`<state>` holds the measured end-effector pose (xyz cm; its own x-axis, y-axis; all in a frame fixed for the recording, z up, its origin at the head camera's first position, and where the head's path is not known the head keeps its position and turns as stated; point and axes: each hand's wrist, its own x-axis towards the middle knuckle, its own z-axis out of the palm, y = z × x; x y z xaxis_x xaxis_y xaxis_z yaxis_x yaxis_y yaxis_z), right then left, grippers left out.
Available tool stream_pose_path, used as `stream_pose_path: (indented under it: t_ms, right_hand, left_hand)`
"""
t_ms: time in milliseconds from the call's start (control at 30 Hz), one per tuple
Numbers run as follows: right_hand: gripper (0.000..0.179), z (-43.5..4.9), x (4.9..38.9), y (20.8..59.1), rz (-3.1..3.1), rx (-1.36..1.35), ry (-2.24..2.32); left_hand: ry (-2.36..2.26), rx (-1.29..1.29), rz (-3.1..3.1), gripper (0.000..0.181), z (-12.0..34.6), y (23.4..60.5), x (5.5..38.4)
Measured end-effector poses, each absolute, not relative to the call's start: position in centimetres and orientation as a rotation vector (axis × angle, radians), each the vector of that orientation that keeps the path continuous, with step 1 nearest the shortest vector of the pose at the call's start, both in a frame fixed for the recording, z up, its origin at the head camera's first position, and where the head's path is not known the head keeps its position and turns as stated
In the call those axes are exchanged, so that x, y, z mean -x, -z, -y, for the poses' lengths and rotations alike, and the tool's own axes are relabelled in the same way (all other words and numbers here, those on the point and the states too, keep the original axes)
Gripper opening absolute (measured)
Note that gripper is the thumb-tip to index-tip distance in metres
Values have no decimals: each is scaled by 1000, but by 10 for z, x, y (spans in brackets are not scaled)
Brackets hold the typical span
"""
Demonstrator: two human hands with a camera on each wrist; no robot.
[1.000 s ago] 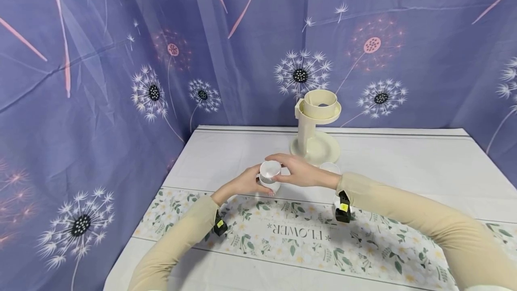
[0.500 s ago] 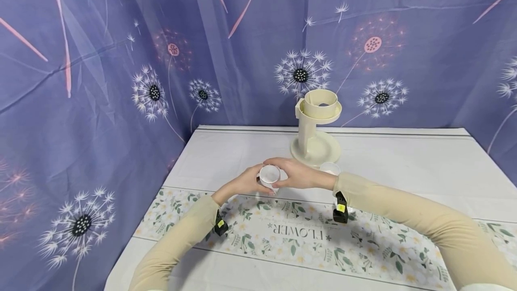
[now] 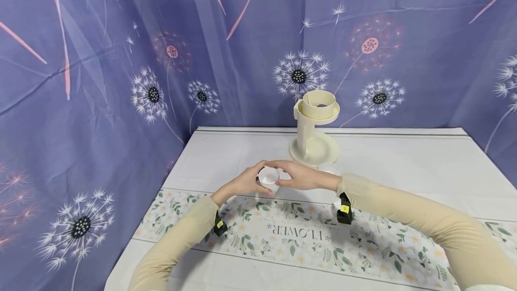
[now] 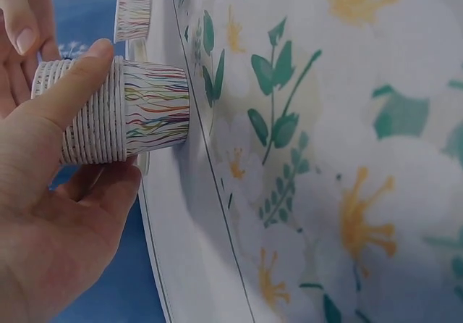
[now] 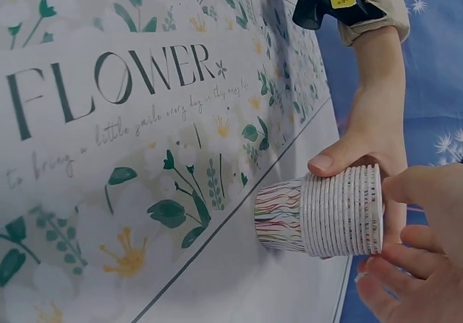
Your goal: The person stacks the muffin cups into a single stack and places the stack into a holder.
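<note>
A nested stack of white paper cups (image 4: 79, 113) with coloured wavy lines stands upright on the table. In the head view I see mainly the pale inside of the top paper cup (image 3: 268, 176). My left hand (image 3: 244, 180) grips the stack from the left, thumb and fingers round the layered rims. From the other side my right hand (image 3: 299, 175) curves round the top rim, its thumb (image 5: 398, 187) at the rim's edge in the right wrist view. Some right fingertips are hidden behind the stack.
A cream plastic stand (image 3: 305, 136) with an upper ring and round base rises behind the hands. Another paper cup (image 3: 329, 168) stands near its base, partly behind the right wrist. A floral cloth band (image 3: 296, 232) crosses the white table; a dandelion-print curtain (image 3: 250, 93) hangs behind.
My right hand has lowered a paper cup into the stack held by my left hand; the two rims seen apart now show as one. The left hand stays put.
</note>
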<state>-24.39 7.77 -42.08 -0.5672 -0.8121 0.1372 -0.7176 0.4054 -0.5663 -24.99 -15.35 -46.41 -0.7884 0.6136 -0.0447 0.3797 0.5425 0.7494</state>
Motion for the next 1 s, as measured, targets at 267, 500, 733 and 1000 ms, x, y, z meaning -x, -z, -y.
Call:
stream_pose_path:
  t_ms: [267,500,733,1000]
  right_hand:
    - [49,-90,242,418,-2509,1346,968]
    - [39,-102,240,421,-2497,1333,1047]
    - [36,-115,240,424,-2562,1329,1090]
    - [35,-134,239,428,-2616,1318,1171]
  left_hand:
    - [-1089,-854,-2496,82,152,462,250]
    - [-1089,-829,-2499,75,151,465,247]
    - [-1065,-816,-2523,78,151,465,247]
    - [-1051,-804,-2533,79,149,463,246]
